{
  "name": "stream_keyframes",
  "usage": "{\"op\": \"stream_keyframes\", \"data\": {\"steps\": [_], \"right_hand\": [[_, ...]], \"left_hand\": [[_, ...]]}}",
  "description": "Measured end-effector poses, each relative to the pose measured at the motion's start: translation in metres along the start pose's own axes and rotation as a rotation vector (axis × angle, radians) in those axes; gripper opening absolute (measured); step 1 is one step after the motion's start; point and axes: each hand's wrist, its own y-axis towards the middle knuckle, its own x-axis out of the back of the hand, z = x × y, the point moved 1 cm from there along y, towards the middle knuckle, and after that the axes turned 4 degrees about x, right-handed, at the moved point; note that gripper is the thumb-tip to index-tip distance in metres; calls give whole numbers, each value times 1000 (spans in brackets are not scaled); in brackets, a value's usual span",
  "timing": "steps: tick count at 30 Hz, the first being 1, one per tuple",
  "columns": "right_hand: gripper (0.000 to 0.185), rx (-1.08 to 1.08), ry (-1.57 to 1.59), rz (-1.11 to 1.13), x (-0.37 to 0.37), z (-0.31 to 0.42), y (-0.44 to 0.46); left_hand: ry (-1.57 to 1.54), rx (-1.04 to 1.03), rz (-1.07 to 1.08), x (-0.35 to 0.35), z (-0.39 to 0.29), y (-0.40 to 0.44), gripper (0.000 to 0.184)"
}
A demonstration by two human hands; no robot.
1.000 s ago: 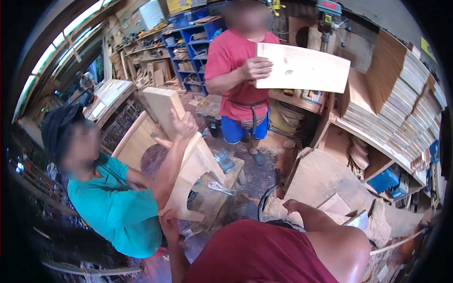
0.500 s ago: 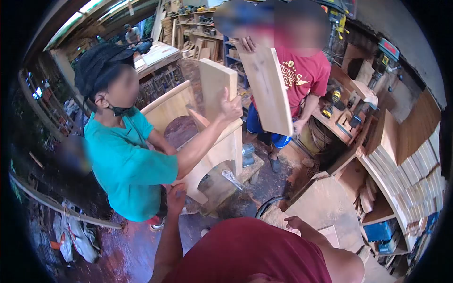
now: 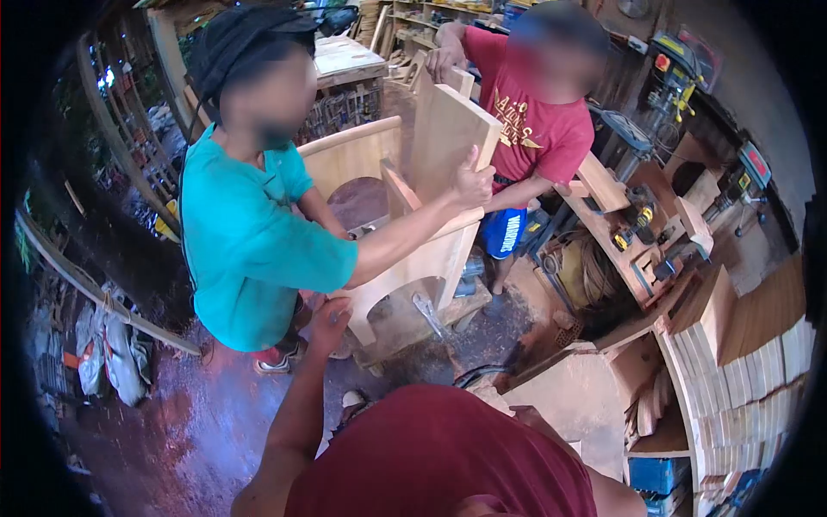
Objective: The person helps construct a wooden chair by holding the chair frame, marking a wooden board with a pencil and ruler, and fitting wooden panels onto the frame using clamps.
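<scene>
The right hand, partly hidden by the dark red shirt, is near the pale surface; I cannot tell how its fingers stand. The left hand is at the lower corner of the wooden frame, which stands on a low surface; whether it grips, I cannot tell. Beyond, a teal-shirted person holds a thick board.
</scene>
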Motion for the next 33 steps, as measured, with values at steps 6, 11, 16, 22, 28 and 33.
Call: {"op": "stream_keyframes", "data": {"steps": [6, 11, 16, 22, 28, 33], "right_hand": [[39, 358, -287, 121, 14, -67, 47], [39, -12, 371, 98, 6, -23, 20], [38, 174, -71, 129, 0, -20, 19], [37, 461, -386, 131, -5, -20, 37], [37, 145, 57, 41, -42, 21, 17], [37, 143, 190, 76, -75, 42, 14]], "left_hand": [[-42, 3, -11, 1, -2, -2, 20], [-61, -5, -21, 1, 4, -1, 23], [-6, -41, 17, 11, -8, 2, 24], [-82, 53, 85, 9, 5, 3, 25], [-180, -32, 183, 27, 4, 11, 24], [-177, -179, 218, 31, 18, 15, 30]]}}
